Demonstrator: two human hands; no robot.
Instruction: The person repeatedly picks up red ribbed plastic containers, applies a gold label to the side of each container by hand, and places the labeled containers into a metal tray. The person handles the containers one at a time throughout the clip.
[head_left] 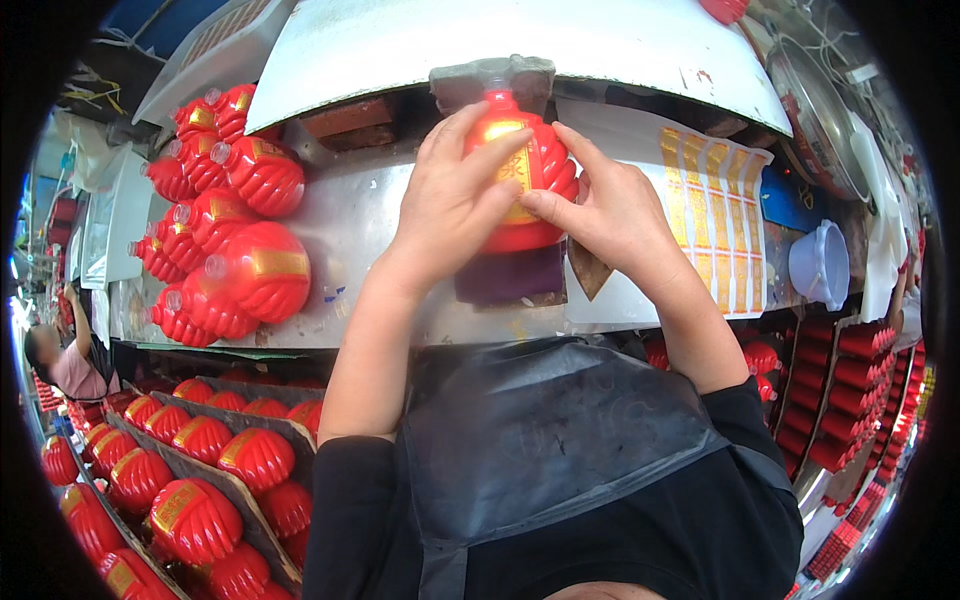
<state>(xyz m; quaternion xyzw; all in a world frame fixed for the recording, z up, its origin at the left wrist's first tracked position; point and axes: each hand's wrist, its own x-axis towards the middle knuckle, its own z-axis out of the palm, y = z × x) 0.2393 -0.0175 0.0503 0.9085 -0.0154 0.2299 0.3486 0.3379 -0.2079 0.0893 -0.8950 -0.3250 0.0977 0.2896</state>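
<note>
Dark apron [560, 440] and black shirt [640, 530] fill the near end of the head view, forearms reaching up and away from me over the metal bench [370, 260]. Work in hand: red bottle [510, 238], mid-bench ahead of my chest, lying with its neck pointing away from me, at a grey block [450, 82] by the white panel [520, 40]. Grip status: both hands on the bottle, one each side, so it's held between them; can't tell how hard. Left hand [452, 190] comes in slanted, back of hand up, fingers spread over the left side, some tips and the thumb across the gold label [518, 168]. Right hand [612, 205] is arched, wrist bent inward, index on the bottle's right shoulder, thumb tip at the label's lower right edge; gap between index and thumb. Elbows bent, both forearms angled in toward the bottle. Purple pad [508, 278] just on my side of it, dark wedge-shaped piece [588, 268] beside that. Sheet of gold labels [715, 220] to the right, lilac bucket [820, 264] beyond. Cluster of red bottles [262, 270] on the bench, left; more in racks [285, 425] below.
</note>
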